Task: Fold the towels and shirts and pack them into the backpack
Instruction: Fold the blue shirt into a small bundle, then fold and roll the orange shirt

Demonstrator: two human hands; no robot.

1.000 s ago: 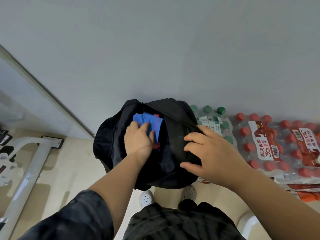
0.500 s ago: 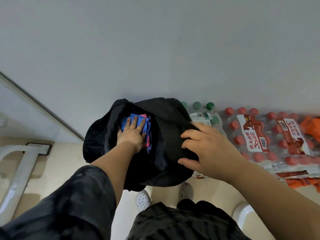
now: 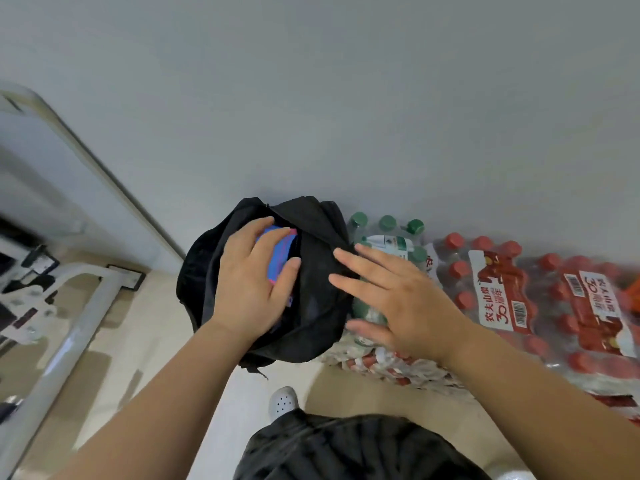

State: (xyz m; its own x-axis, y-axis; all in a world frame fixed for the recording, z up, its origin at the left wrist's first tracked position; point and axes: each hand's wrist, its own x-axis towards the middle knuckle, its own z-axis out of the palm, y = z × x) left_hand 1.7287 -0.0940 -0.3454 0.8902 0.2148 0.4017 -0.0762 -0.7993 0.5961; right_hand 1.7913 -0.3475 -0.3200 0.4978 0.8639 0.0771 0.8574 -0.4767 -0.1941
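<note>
A black backpack (image 3: 317,285) stands open on the floor against the grey wall. Folded blue cloth (image 3: 277,258) with a pink edge shows inside its opening. My left hand (image 3: 252,278) lies over the opening with fingers spread and fairly straight, hovering on or just above the blue cloth. My right hand (image 3: 398,296) is beside the backpack's right side, fingers straight and spread, fingertips near the black flap; I cannot tell whether they touch it. Neither hand holds anything.
Shrink-wrapped packs of green-capped bottles (image 3: 388,237) and red-capped bottles (image 3: 512,292) lie right of the backpack along the wall. A white metal frame (image 3: 69,323) stands on the tiled floor at left. My white shoe (image 3: 283,403) is below the backpack.
My left hand has lifted up from deep in the backpack to its opening. My right hand has let go of the backpack's side and its fingers have straightened.
</note>
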